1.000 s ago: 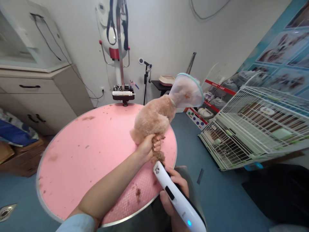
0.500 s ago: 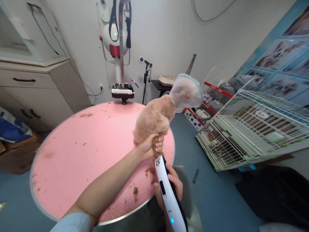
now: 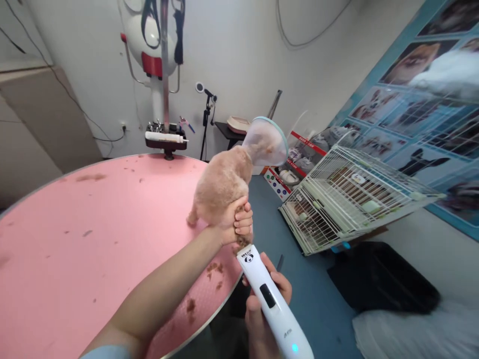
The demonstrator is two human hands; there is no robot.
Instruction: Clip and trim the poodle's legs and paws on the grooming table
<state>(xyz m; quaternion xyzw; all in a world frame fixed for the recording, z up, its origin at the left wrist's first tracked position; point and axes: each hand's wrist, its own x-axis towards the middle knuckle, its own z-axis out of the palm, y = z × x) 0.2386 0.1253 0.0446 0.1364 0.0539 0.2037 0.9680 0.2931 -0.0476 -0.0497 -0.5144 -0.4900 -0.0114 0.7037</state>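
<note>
A small apricot-furred dog (image 3: 220,182) stands at the right edge of the round pink table (image 3: 112,219), facing away from me. Around its neck is a translucent cone collar (image 3: 270,142) with a pale green rim. My left hand (image 3: 239,222) is wrapped around one of its legs, whose brown furry paw (image 3: 244,242) sticks out below my fingers. In my right hand (image 3: 275,284) I hold a white hair clipper (image 3: 273,294) with a lit blue light. The clipper's blade end is against or very close to the paw; exact contact is unclear.
Loose brown fur clumps (image 3: 190,306) lie on the table. At its far edge stands a post with a tool holder (image 3: 166,143). A wire cage (image 3: 348,194) and a black bin (image 3: 385,276) are on the right. Behind the dog is a small stand (image 3: 206,117).
My view has swung right. The clipper has turned so its white face shows more and its handle slants further right. My left hand keeps its hold on the leg.
</note>
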